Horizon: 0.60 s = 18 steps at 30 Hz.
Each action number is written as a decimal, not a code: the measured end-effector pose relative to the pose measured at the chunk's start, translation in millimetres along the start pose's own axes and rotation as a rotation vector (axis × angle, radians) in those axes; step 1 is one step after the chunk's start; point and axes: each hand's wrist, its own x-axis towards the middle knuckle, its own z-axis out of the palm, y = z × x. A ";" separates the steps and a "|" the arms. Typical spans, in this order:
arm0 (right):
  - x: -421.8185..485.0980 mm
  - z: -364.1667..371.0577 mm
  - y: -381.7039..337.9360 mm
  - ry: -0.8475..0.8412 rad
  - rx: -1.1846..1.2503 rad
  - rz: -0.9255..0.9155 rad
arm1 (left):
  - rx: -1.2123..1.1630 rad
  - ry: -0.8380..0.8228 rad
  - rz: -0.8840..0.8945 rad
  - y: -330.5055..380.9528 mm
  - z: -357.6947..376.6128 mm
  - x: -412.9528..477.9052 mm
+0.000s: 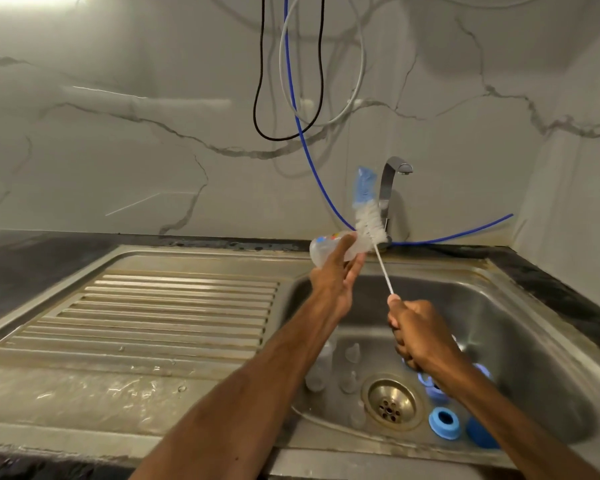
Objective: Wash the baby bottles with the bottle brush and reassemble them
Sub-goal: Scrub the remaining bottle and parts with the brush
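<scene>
Baby bottle [318, 250] lies sideways in the left hand [336, 277], which grips it above the sink [506, 306]. The right hand [420, 336] is closed round the bottle brush [371, 226] handle; the bristles are outside the bottle, just beside it. The wet bottle may slip and fall on the blue rings [444, 423] below. Blur hides its opening; the clear teats [352, 353] are faint.

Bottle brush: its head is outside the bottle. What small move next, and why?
Probably swing the bottle brush head-first into the mouth of the bottle. The left hand holds the bottle sideways over the sink, the right hand grips the handle, and the bristles point up outside it.
</scene>
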 end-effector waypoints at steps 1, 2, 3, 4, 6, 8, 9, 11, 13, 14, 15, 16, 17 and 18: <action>-4.3 0.5 6.4 -0.031 -0.058 -0.023 | -0.014 0.019 0.012 3.0 -2.2 2.5; -9.0 1.3 12.5 -0.069 -0.111 -0.039 | -0.029 0.045 0.022 7.1 -6.8 6.0; -13.0 2.2 15.6 -0.099 -0.142 -0.048 | -0.042 0.070 0.033 10.2 -12.5 10.0; -13.6 3.4 16.3 -0.109 -0.147 -0.059 | -0.044 0.088 0.040 12.2 -16.3 11.9; -8.9 5.3 8.9 -0.084 -0.078 -0.049 | -0.016 0.079 0.023 9.0 -15.9 7.0; -2.3 5.3 -2.7 -0.034 0.028 0.004 | 0.028 0.034 -0.031 -3.2 -8.8 -1.7; -1.2 3.8 -5.8 -0.011 0.043 0.011 | 0.045 0.018 -0.058 -9.1 -5.0 -5.5; -6.8 -0.2 -6.0 -0.016 0.045 0.021 | 0.059 0.005 -0.076 -14.6 -0.7 -6.1; -18.8 -2.8 -2.4 -0.087 0.055 0.049 | 0.031 0.030 -0.033 -8.1 -3.0 0.2; -21.9 -3.1 -0.7 -0.111 0.027 0.036 | 0.007 0.049 -0.013 -4.2 -6.0 5.1; -21.0 -3.1 1.8 -0.117 -0.025 0.008 | -0.003 0.067 -0.001 -1.5 -10.0 10.2; -16.8 -2.7 3.0 -0.102 -0.070 -0.019 | -0.002 0.072 0.004 -1.2 -12.5 12.8; -10.5 -2.3 2.8 -0.073 -0.087 -0.025 | 0.007 0.061 -0.002 -2.8 -12.7 11.6; -4.1 -2.3 2.0 -0.043 -0.083 -0.018 | 0.022 0.050 -0.016 -6.1 -10.6 9.0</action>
